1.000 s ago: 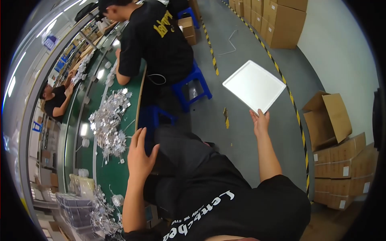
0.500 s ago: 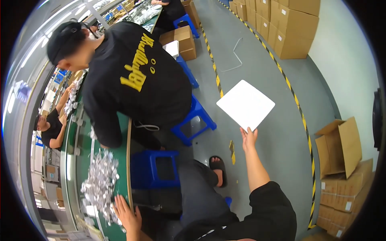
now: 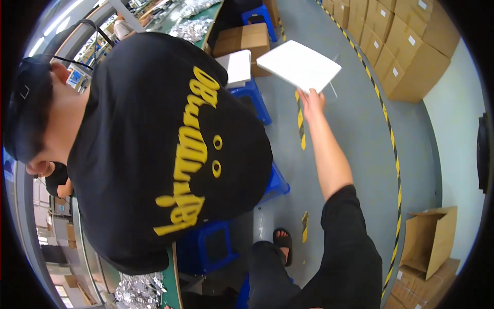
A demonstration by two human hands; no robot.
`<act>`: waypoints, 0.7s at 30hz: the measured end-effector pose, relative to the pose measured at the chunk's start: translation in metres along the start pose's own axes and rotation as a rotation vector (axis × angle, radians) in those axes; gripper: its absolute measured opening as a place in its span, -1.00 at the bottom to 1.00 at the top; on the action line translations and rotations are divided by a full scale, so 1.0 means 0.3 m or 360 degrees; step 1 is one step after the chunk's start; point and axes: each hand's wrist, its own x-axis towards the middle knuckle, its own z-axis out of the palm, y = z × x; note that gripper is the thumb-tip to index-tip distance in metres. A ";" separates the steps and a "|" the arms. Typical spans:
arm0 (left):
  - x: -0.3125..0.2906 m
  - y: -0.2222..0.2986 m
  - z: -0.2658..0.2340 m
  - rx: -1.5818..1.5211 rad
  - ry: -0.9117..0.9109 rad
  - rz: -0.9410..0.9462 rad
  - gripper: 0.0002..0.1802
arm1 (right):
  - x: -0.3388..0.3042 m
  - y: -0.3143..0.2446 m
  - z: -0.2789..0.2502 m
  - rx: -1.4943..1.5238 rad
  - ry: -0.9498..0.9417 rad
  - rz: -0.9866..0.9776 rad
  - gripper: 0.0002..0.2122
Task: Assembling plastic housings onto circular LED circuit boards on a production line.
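My right hand [image 3: 313, 103] is stretched far forward and closed on the near corner of a flat white square board [image 3: 300, 64] with rounded corners. The board is held up over the aisle floor. Just left of it, a similar white stack [image 3: 238, 68] lies on a blue stool [image 3: 252, 100]. Only a trace of my left hand [image 3: 168, 307] shows at the lower edge, by the bench rim; its fingers are cut off from view. Close to it, a heap of small silvery metal pieces [image 3: 140, 291] lies on the green bench [image 3: 174, 273].
A co-worker in a black shirt [image 3: 170, 139] leans over the bench at my left, hiding much of it. More blue stools [image 3: 208, 247] stand along the bench. Cardboard boxes [image 3: 406, 51] are stacked at the far right, an open carton [image 3: 427, 242] nearer. Yellow-black tape [image 3: 383, 110] marks the floor.
My view has moved forward, closer to the co-worker. My right hand has carried the white board forward toward the stool with the white stack. My left hand has almost left the picture.
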 end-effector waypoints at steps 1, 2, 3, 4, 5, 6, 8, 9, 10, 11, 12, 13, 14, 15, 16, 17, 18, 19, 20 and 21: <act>0.058 0.015 0.054 0.0021 -0.0119 0.0048 -0.20 | 0.273 -0.015 0.022 0.0066 -0.0244 -0.0014 -0.43; 0.057 0.017 0.063 0.0095 -0.0282 0.0018 -0.18 | 0.365 -0.028 0.180 -0.0160 -0.0408 0.0260 -0.12; 0.038 0.008 0.041 0.0128 -0.0292 -0.0050 -0.18 | 0.340 -0.049 0.351 -0.0517 -0.0410 0.0350 -0.04; 0.019 0.001 0.023 0.0144 -0.0312 -0.0086 -0.20 | 0.282 -0.055 0.478 -0.0881 -0.0415 0.0426 0.05; 0.048 0.023 0.033 0.0127 -0.0296 -0.0087 -0.22 | 0.287 -0.042 0.528 -0.0862 -0.0441 0.0414 0.05; 0.032 0.029 0.020 0.0115 -0.0312 -0.0075 -0.24 | 0.272 -0.023 0.541 -0.0846 -0.0515 0.0445 0.06; 0.015 0.015 0.012 0.0103 -0.0308 -0.0064 -0.25 | 0.257 -0.007 0.524 -0.0824 -0.0644 0.0493 0.07; 0.011 0.002 0.014 0.0090 -0.0294 -0.0044 -0.25 | 0.251 0.011 0.482 -0.0833 -0.0637 0.0492 0.07; 0.003 -0.005 0.019 0.0078 -0.0280 -0.0022 -0.26 | 0.234 0.046 0.413 -0.0917 -0.0755 0.0462 0.04; 0.013 0.005 0.048 0.0071 -0.0278 -0.0013 -0.26 | 0.218 0.068 0.355 -0.1000 -0.0878 0.0425 0.00; 0.035 0.022 0.099 -0.0428 0.0039 -0.0026 -0.25 | 0.205 0.079 0.300 -0.1006 -0.0873 0.0418 0.00; 0.045 0.026 0.144 -0.0918 0.0351 -0.0040 -0.23 | 0.167 0.092 0.244 -0.0977 -0.0872 0.0409 -0.03; 0.064 0.031 0.146 -0.1412 0.0669 -0.0049 -0.22 | 0.133 0.092 0.194 -0.0949 -0.0869 0.0391 -0.07; 0.059 0.024 0.130 -0.1415 0.0668 -0.0037 -0.22 | 0.099 0.088 0.150 -0.0951 -0.0859 0.0384 -0.07; 0.097 0.053 0.031 -0.1012 0.0356 -0.0104 -0.26 | 0.069 0.068 0.103 -0.0997 -0.0859 0.0418 -0.09; 0.133 0.081 -0.068 -0.0603 0.0056 -0.0164 -0.29 | 0.040 0.043 0.064 -0.1042 -0.0861 0.0451 -0.11; 0.116 0.084 -0.110 -0.0175 -0.0239 -0.0243 -0.32 | -0.004 0.038 0.035 -0.1073 -0.0879 0.0500 -0.14; 0.100 0.065 -0.070 -0.0181 -0.0235 -0.0248 -0.32 | -0.043 0.025 0.015 -0.1074 -0.0886 0.0496 -0.14; 0.098 0.053 0.001 -0.0332 -0.0009 -0.0208 -0.30 | -0.074 0.012 -0.003 -0.1032 -0.0824 0.0433 -0.16; 0.072 0.042 0.056 -0.0483 0.0223 -0.0172 -0.27 | -0.108 -0.005 -0.013 -0.0988 -0.0768 0.0369 -0.18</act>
